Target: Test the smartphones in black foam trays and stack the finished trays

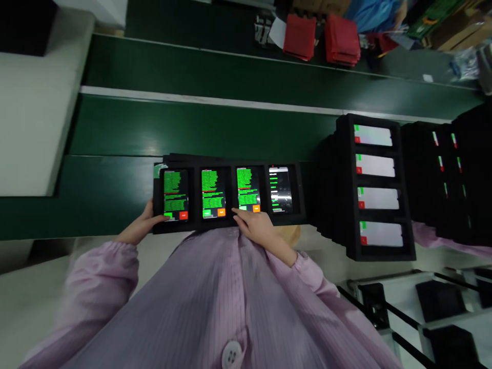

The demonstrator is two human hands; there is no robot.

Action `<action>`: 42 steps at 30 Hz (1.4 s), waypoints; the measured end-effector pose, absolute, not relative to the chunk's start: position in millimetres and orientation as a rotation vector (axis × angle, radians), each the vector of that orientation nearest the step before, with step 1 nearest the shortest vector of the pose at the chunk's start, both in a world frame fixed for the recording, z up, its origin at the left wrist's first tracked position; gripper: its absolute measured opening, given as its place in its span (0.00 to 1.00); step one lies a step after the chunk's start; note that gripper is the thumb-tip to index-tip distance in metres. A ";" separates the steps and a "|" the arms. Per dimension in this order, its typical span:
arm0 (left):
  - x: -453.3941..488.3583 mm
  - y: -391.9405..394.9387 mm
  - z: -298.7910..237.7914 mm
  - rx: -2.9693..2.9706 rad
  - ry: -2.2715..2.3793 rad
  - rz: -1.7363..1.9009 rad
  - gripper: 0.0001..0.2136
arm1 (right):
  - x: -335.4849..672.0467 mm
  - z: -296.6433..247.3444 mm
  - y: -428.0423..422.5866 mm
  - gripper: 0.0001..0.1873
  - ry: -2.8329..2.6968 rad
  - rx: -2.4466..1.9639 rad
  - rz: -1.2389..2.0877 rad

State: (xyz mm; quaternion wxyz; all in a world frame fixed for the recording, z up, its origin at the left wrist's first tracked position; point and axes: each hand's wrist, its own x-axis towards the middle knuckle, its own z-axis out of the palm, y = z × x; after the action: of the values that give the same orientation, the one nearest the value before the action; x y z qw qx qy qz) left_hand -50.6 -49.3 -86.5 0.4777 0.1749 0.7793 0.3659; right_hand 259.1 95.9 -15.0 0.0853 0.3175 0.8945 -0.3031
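A black foam tray [195,200] lies in front of me on the green bench edge, with several smartphones in a row of slots. The leftmost phone [176,192], the second phone [213,192] and the third phone [248,187] show green text lines with coloured buttons below. On the rightmost phone [280,189] the screen is mostly dark with short green lines. At the tray's left end is my left hand [143,224], its thumb over the leftmost phone's green button and its other fingers partly hidden at the edge. My right hand [255,225] stretches a finger to the third phone's lower left corner.
To the right stands a stack of black trays [407,241]; white-screened phones [374,198] sit in the top one. More dark trays [423,174] are beyond it. Red bundles [300,37] lie across the bench, near another person's hand [401,14]. A pale table [34,123] is at left.
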 end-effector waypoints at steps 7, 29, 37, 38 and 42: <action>-45.3 -45.7 -84.0 0.412 1.911 0.915 0.49 | 202.0 -18.2 97.7 0.16 2.725 0.407 -0.836; -51.2 -44.0 -85.5 0.297 1.871 0.954 0.42 | 247.5 -37.9 108.2 0.19 2.733 0.937 -1.260; -54.3 -49.8 -89.2 0.264 1.807 1.035 0.42 | 227.5 -35.1 106.0 0.19 2.713 0.761 -1.107; -54.6 -50.0 -88.3 0.239 1.790 1.057 0.42 | 226.7 -35.5 105.8 0.19 2.708 0.745 -1.098; -52.9 -48.0 -82.9 0.202 1.763 1.105 0.40 | 226.2 -38.6 105.4 0.18 2.713 0.753 -1.094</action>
State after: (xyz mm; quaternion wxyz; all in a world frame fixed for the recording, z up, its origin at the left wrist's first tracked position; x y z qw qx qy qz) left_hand -52.9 -48.0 -82.9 0.5016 0.0834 0.7297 0.4571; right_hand 226.2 105.4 -38.6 0.0607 0.2488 0.8965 -0.3615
